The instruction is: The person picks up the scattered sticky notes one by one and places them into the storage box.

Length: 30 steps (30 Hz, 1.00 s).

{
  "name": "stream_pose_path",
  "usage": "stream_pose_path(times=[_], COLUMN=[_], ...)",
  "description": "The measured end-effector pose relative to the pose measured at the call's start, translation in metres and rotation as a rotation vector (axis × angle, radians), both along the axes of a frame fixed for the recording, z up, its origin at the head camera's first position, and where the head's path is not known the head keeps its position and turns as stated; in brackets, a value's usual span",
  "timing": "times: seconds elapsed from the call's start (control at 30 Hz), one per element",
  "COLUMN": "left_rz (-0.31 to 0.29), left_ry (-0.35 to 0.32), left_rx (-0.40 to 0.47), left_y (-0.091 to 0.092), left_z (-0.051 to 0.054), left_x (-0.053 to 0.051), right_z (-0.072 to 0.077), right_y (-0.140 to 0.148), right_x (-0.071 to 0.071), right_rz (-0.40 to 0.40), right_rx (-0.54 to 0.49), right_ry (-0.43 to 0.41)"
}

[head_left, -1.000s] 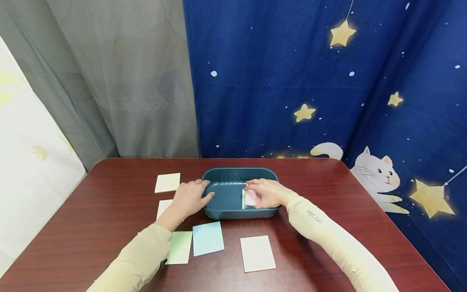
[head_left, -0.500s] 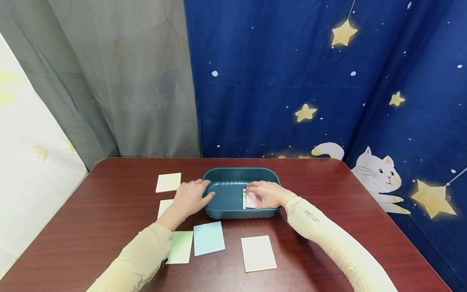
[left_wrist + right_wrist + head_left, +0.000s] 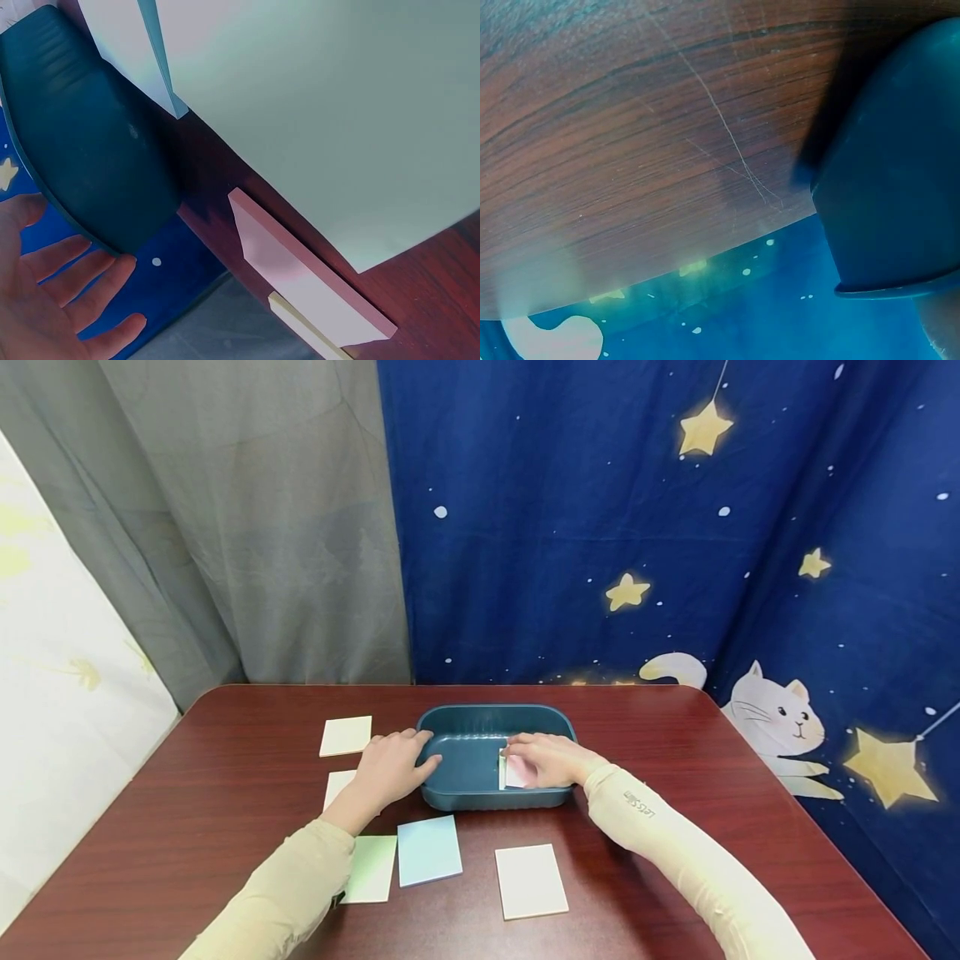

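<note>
A blue star-patterned curtain [image 3: 555,568] hangs behind the wood-grained tabletop [image 3: 645,727]. On the tabletop stands a dark teal tray [image 3: 487,800], oblong, rounded at the corners, with raised walls. At its left end the left hand [image 3: 387,766] rests on the rim, its grip loose, fingers extended and holding nothing. The right hand [image 3: 555,760] reaches into the right end, its grip closed to a pinch on a pink pad [image 3: 517,772] inside the tray. A greenish-white pad [image 3: 502,773], mostly hidden, also lies inside, just beside it. Outside the tray lie a white pad [image 3: 531,882], a blue pad [image 3: 430,850] just beside a green pad [image 3: 372,868], a pink-edged pad [image 3: 339,786] partly covered by the left arm, and a pale yellow pad [image 3: 346,736].
</note>
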<state>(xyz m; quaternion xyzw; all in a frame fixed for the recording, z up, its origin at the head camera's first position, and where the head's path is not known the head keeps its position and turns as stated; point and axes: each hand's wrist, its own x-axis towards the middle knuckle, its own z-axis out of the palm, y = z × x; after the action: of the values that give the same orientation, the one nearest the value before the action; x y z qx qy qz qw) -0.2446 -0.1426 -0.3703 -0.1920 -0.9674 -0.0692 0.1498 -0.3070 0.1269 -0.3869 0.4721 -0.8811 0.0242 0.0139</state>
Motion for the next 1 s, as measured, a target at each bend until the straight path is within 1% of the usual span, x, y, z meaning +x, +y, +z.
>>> stream_pose_path(times=[0.47,0.77,1.0], left_rz=[-0.002,-0.002,-0.004], left_ry=[-0.004,-0.006,-0.001], left_rx=[0.003,0.000,-0.006], left_y=[-0.0006,-0.0008,-0.0006], left_z=[-0.0010,-0.0004,-0.0004], left_x=[-0.0020,-0.0017,-0.0018], right_z=[0.0005,-0.0009,-0.0004], right_y=[0.0001,0.0000,0.0016], right_x=[-0.0009,-0.0013,-0.0022], right_rz=[-0.057,-0.079,-0.066], right_rx=[0.015,0.019,-0.006], right_ry=[-0.078,-0.091,-0.081])
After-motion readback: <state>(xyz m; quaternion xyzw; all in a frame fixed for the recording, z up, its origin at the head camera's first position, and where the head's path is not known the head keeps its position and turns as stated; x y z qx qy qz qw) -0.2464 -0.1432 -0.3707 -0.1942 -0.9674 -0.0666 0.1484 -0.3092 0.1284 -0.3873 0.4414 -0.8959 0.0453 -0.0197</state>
